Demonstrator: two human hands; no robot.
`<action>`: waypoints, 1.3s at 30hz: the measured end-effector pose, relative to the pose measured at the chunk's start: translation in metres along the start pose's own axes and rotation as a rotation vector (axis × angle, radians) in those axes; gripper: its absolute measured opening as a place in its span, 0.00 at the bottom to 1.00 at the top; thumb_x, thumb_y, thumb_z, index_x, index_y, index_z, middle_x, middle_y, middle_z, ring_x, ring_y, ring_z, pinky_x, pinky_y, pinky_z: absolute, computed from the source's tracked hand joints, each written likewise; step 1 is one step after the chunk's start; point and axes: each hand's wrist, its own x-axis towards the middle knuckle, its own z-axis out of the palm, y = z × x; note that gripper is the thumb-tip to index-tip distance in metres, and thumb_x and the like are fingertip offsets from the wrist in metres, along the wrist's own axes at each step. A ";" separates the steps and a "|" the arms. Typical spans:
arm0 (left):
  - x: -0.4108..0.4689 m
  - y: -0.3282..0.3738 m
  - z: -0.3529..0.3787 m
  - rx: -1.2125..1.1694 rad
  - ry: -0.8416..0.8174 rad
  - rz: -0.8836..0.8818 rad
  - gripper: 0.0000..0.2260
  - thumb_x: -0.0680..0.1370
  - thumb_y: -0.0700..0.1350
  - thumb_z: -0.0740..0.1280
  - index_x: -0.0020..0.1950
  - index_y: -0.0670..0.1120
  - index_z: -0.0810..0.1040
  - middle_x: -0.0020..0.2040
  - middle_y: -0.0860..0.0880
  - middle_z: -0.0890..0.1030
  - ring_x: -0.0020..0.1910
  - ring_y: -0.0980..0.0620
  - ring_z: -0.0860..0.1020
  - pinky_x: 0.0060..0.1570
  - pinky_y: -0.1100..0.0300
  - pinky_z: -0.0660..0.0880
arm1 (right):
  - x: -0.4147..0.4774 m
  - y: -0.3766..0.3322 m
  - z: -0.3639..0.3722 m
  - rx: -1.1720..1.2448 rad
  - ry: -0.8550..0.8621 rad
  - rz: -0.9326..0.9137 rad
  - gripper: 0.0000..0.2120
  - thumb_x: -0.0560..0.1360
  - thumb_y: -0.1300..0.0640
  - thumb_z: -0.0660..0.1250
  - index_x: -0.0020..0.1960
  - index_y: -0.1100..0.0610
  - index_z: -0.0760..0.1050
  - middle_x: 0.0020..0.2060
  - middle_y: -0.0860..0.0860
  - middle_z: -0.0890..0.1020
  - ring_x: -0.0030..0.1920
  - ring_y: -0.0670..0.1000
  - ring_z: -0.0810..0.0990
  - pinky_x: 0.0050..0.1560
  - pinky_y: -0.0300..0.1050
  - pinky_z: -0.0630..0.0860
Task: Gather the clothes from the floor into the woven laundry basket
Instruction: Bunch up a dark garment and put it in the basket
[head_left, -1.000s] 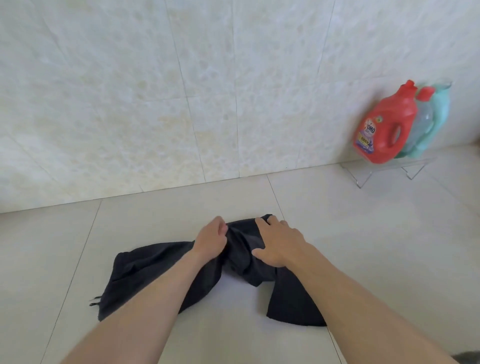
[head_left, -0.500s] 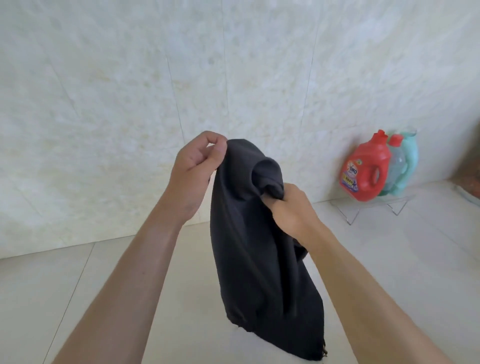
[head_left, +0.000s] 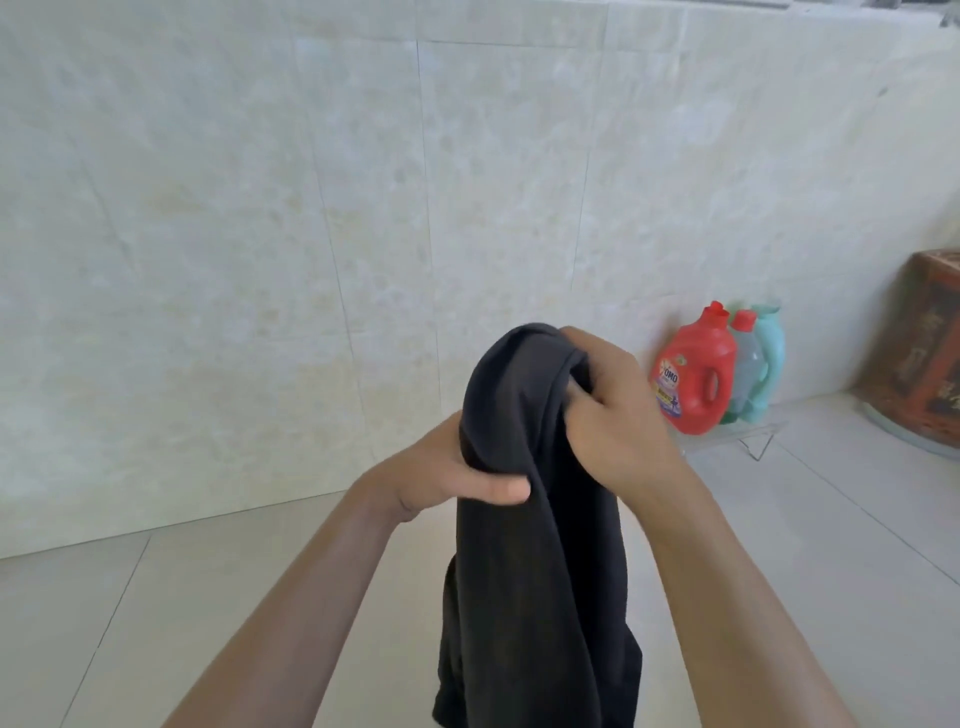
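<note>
A black garment (head_left: 524, 545) hangs in the air in front of me, bunched at the top and trailing down toward the pale tiled floor. My right hand (head_left: 613, 415) grips its upper fold, fingers curled into the cloth. A little lower, my left hand (head_left: 441, 473) holds the garment from the left, its thumb pressed across the front of the fabric. No woven laundry basket shows in the head view.
A red detergent bottle (head_left: 696, 379) stands with a clear bottle (head_left: 748, 364) and a teal one (head_left: 771, 353) on a small wire rack (head_left: 748, 436) against the tiled wall. A brown and red patterned container (head_left: 919, 348) sits at the far right.
Both hands lifted the black garment off the floor. Since half a second ago my left hand slid lower on the cloth while the right moved to its top; my view tilted up and right.
</note>
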 end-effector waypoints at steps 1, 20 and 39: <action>0.001 0.002 -0.001 -0.008 0.089 0.015 0.22 0.72 0.44 0.82 0.64 0.56 0.82 0.59 0.59 0.88 0.61 0.59 0.85 0.63 0.57 0.82 | 0.001 -0.001 -0.005 -0.065 0.029 -0.053 0.13 0.80 0.69 0.60 0.44 0.55 0.78 0.35 0.55 0.80 0.37 0.46 0.74 0.39 0.42 0.71; -0.002 0.066 0.000 -0.190 0.714 0.157 0.22 0.81 0.56 0.73 0.72 0.51 0.76 0.58 0.54 0.87 0.59 0.53 0.86 0.66 0.45 0.82 | 0.001 0.008 0.026 0.230 -0.006 0.436 0.16 0.82 0.41 0.70 0.62 0.51 0.79 0.53 0.46 0.87 0.53 0.48 0.86 0.47 0.38 0.82; -0.029 0.112 0.005 -0.347 0.720 0.029 0.17 0.69 0.33 0.81 0.56 0.42 0.87 0.50 0.46 0.91 0.48 0.45 0.91 0.50 0.50 0.86 | -0.012 -0.029 -0.043 0.209 -0.444 0.294 0.29 0.68 0.30 0.77 0.63 0.45 0.84 0.59 0.38 0.89 0.63 0.41 0.86 0.64 0.41 0.79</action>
